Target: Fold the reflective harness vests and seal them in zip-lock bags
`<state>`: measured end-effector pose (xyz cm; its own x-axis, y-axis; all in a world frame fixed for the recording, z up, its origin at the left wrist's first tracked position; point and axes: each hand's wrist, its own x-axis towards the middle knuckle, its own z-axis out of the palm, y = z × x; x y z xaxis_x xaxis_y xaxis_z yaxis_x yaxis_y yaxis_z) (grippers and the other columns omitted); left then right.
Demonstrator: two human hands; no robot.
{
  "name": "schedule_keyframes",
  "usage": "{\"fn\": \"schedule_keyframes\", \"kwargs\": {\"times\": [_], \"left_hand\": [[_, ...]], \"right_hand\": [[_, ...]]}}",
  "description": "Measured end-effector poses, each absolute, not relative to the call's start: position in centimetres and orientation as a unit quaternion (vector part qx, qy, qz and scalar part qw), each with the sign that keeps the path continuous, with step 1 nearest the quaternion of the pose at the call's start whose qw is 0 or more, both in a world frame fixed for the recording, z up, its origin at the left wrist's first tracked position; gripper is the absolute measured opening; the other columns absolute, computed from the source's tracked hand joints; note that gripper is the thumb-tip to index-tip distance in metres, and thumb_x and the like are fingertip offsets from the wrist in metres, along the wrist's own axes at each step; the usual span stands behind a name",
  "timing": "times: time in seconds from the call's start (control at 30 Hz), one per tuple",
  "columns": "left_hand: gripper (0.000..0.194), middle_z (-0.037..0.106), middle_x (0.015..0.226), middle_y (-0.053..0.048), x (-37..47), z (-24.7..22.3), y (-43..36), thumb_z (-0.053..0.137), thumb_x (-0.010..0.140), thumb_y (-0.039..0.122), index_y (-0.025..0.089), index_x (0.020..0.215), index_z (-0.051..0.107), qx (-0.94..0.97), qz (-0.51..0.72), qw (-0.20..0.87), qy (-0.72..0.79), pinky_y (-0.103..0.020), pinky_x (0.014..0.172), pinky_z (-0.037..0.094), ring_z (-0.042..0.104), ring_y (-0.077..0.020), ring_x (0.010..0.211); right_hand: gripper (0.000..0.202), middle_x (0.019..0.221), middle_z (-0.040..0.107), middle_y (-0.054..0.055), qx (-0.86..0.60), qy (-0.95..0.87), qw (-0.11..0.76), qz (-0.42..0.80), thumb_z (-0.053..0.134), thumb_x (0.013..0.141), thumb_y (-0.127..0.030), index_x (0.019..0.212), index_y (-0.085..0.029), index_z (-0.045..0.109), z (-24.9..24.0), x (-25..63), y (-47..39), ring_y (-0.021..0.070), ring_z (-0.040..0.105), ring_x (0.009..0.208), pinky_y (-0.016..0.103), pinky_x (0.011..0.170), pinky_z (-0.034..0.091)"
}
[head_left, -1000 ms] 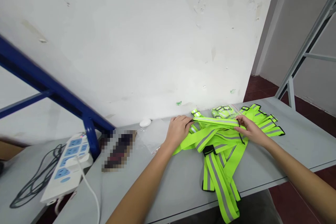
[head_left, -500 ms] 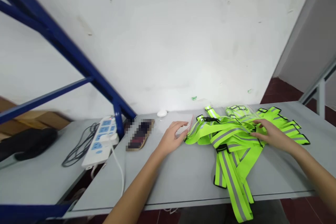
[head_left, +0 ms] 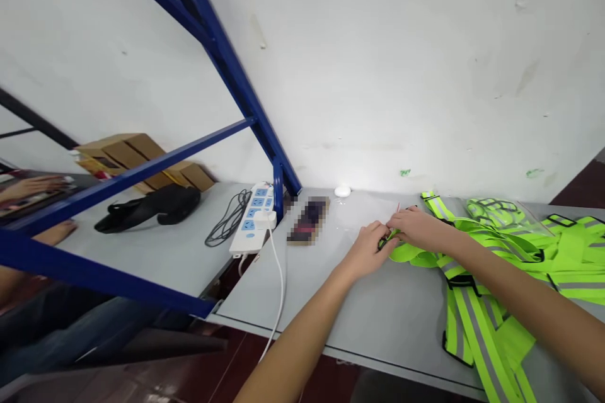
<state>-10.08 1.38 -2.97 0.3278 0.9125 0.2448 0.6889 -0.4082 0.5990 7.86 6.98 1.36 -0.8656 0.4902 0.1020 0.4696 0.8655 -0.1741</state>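
Note:
A heap of fluorescent yellow-green reflective straps (head_left: 477, 321) with grey stripes and black buckles lies on the grey table, one end hanging over the front edge. At the left end of the heap, my left hand (head_left: 366, 252) is closed on a strap end with a dark edge. My right hand (head_left: 418, 227) is closed at the same strap end, close against the left one; its fingertips partly hide what they pinch. Behind the heap is a clear bag (head_left: 501, 214) with folded reflective straps inside.
A phone (head_left: 308, 220), blurred out, and a small white round object (head_left: 343, 191) lie left of my hands. A white power strip (head_left: 253, 223) with a cable stands by a blue metal frame (head_left: 227, 69). A co-worker's hand (head_left: 35, 187) shows far left.
My right hand has moved left from the middle of the heap to join my left hand at the strap end. Both hands have closed. The view has turned left.

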Motion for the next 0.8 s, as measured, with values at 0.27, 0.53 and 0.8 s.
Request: {"fn": "schedule_keyframes", "kwargs": {"times": [0.27,0.53,0.8], "left_hand": [[0.03,0.046,0.071,0.006,-10.6,-2.1,1.1,0.052,0.087,0.048,0.021,0.081,0.04,0.751,0.309,0.299,0.501,-0.024,0.056,0.03,0.039,-0.0112,0.062],[0.025,0.047,0.071,0.003,-11.2,-2.3,1.0,0.05,0.086,0.043,0.022,0.075,0.04,0.774,0.308,0.2,0.516,-0.026,0.059,0.033,0.041,-0.0133,0.064],[0.023,0.049,0.075,0.003,-11.2,-3.0,1.3,0.048,0.089,0.042,0.022,0.081,0.038,0.761,0.341,0.193,0.517,-0.025,0.061,0.035,0.044,-0.0127,0.065]], "right_hand": [[0.029,0.077,0.07,0.003,-0.259,-0.958,0.118,0.025,0.045,0.085,-0.002,0.087,-0.02,0.067,1.4,8.4,8.1,0.0178,0.061,0.075,0.031,0.08,0.035],[0.029,0.101,0.074,0.009,-0.408,-0.894,0.183,0.018,0.04,0.092,-0.014,0.1,-0.022,0.067,2.0,11.4,10.0,0.0256,0.065,0.094,0.04,0.089,0.039],[0.026,0.096,0.073,0.004,-0.412,-0.895,0.097,0.143,0.053,0.09,-0.041,0.11,-0.029,0.063,0.2,15.1,8.8,0.024,0.068,0.077,0.032,0.062,0.047]]}}
